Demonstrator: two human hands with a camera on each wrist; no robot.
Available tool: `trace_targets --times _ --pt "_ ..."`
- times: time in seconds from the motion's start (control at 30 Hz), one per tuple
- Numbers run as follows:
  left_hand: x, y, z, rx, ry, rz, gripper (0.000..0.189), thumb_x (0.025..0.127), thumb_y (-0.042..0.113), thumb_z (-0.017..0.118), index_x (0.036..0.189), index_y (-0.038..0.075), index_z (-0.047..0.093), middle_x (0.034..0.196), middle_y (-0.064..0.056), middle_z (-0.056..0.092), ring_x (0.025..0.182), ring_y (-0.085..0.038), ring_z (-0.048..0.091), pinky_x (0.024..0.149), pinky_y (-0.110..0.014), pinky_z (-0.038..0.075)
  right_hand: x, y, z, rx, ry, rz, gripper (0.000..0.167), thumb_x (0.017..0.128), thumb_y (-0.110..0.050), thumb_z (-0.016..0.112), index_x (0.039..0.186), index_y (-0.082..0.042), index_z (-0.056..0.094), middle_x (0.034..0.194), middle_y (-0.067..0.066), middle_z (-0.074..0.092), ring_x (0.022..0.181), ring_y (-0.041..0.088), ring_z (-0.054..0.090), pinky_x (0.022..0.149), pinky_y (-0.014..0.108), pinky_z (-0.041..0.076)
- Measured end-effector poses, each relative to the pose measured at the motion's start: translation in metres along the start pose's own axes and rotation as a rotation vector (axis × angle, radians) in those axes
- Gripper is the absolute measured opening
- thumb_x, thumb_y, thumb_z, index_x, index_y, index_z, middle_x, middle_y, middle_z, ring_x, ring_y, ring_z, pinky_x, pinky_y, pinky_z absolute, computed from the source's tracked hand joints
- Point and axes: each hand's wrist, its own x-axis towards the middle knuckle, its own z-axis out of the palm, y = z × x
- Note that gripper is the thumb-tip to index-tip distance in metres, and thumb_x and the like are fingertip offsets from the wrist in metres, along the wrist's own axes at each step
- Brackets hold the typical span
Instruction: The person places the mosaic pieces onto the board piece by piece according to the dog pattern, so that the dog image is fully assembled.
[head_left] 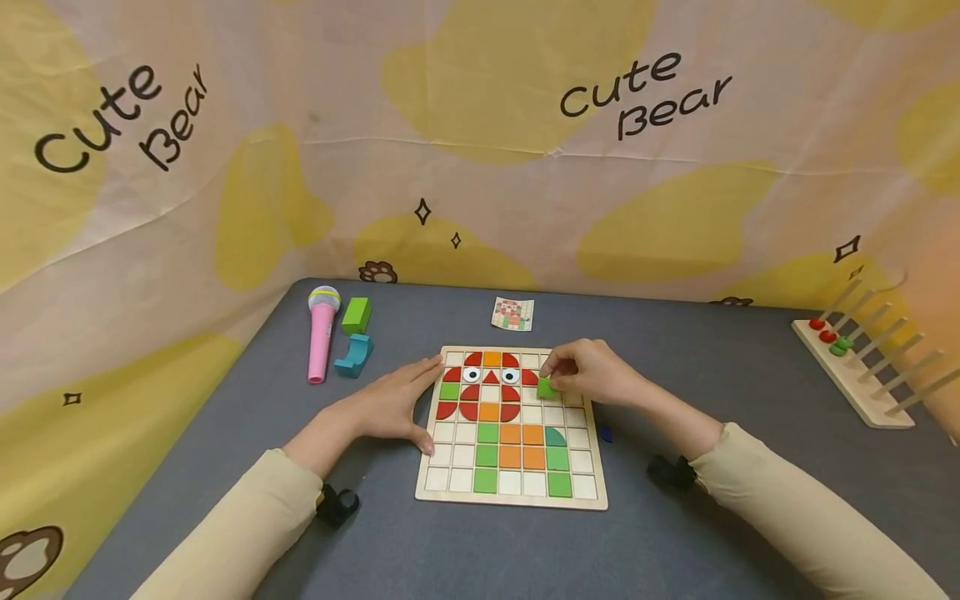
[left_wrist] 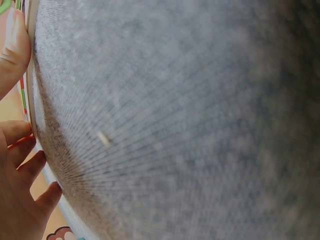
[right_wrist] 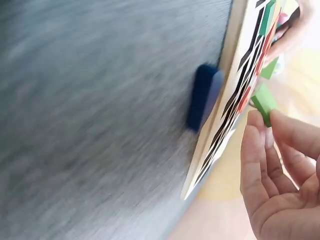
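My right hand (head_left: 596,371) pinches a green square tile (head_left: 547,388) between thumb and fingers, over the upper right of the wooden grid board (head_left: 510,502). In the right wrist view the tile (right_wrist: 264,102) stands tilted in the fingertips. My left hand (head_left: 382,408) rests against the board's left edge, thumb and fingers spread and touching it; the left wrist view shows those fingers (left_wrist: 32,167) along the edge. Red curved tiles, two eye tiles (head_left: 472,375), orange squares (head_left: 521,446) and green squares (head_left: 487,456) lie in the board's cells. Fingers hide some right-hand cells.
A dark blue piece (head_left: 606,433) lies on the table beside the board's right edge. At the back left are a pink toy microphone (head_left: 320,337), a green block (head_left: 357,316) and a teal curved block (head_left: 354,356). A picture card (head_left: 513,314) lies behind the board; a peg rack (head_left: 855,375) stands far right.
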Motion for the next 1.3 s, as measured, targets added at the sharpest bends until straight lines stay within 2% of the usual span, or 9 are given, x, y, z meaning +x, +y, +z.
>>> trace_targets --times 0.27,0.63,0.87,1.07,1.3 --pt "0.000 0.000 0.000 -0.007 0.000 0.005 0.125 0.063 0.063 0.082 0.159 0.012 0.020 0.168 -0.007 0.015 0.154 -0.035 0.020 0.121 -0.061 0.026 0.008 -0.009 0.006 -0.011 0.002 0.022 0.010 0.085 -0.003 0.071 0.091 -0.009 0.075 0.083 0.002 0.074 0.071 0.008 0.058 0.070 0.023 0.049" --pt "0.000 0.000 0.000 -0.008 -0.001 -0.011 0.126 0.062 0.064 0.082 0.159 0.013 0.020 0.169 -0.006 0.015 0.154 -0.035 0.020 0.121 -0.061 0.025 0.014 -0.015 0.017 -0.030 -0.015 0.066 0.009 0.086 -0.006 0.072 0.084 -0.015 0.075 0.083 -0.001 0.074 0.071 0.010 0.057 0.070 0.024 0.048" --pt "0.000 0.000 0.000 -0.004 -0.002 -0.004 0.126 0.063 0.064 0.082 0.159 0.012 0.019 0.168 -0.008 0.015 0.154 -0.035 0.020 0.120 -0.062 0.026 0.014 -0.016 0.020 -0.047 0.004 0.057 0.010 0.085 -0.006 0.073 0.084 -0.015 0.076 0.086 0.000 0.075 0.073 0.011 0.057 0.069 0.024 0.047" --pt "0.000 -0.001 0.000 0.001 0.001 0.005 0.125 0.063 0.064 0.082 0.159 0.011 0.020 0.168 -0.009 0.016 0.154 -0.036 0.021 0.119 -0.062 0.027 0.014 -0.015 0.022 -0.081 0.007 0.029 0.009 0.084 -0.005 0.074 0.086 -0.013 0.078 0.093 0.002 0.078 0.085 0.013 0.063 0.074 0.027 0.051" --pt "0.001 -0.001 0.001 0.000 -0.001 0.005 0.125 0.063 0.063 0.082 0.159 0.012 0.020 0.168 -0.009 0.017 0.154 -0.036 0.021 0.120 -0.062 0.027 0.012 -0.017 0.024 -0.110 0.021 0.018 0.008 0.084 -0.007 0.076 0.088 -0.013 0.078 0.092 0.001 0.077 0.084 0.013 0.064 0.076 0.029 0.053"
